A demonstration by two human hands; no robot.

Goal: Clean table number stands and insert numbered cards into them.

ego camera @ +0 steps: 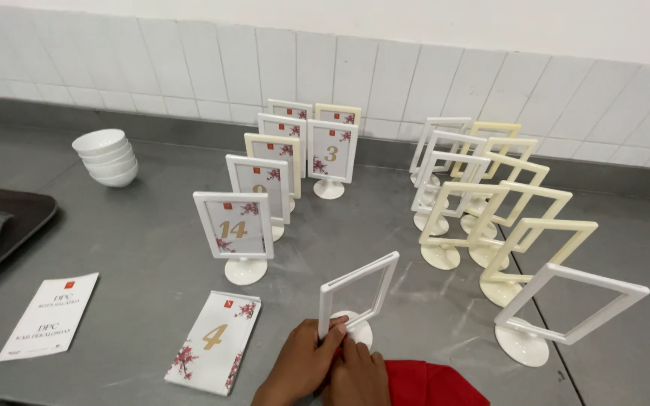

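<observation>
Your left hand (300, 365) and right hand (356, 371) meet at the round base of an empty white plastic table-sign frame (357, 295) near the front edge of the grey steel counter (137, 248). Your left thumb and fingertips pinch the foot of the frame where the stem joins the base; your right hand's fingers curl against the same base from the other side, so both hands grasp it. The frame stands upright on the counter, turned at an angle, its window open and holding no card.

Just left of your hands a white card with a gold numeral and red blossom print (213, 342) lies flat on the counter, apart from the frame. Farther left lies a white printed sheet with a small red mark (48, 316). Behind the card stands a row of white and cream frames already holding numbered cards (274, 169), reaching back toward the white tiled wall (385, 71). To the right stands a cluster of empty white and cream frames (494, 210).

A stack of small white bowls (107, 156) sits at the far left, near a dark tray (9, 218). A red cloth (434, 383) shows at the bottom edge beside your right hand.
</observation>
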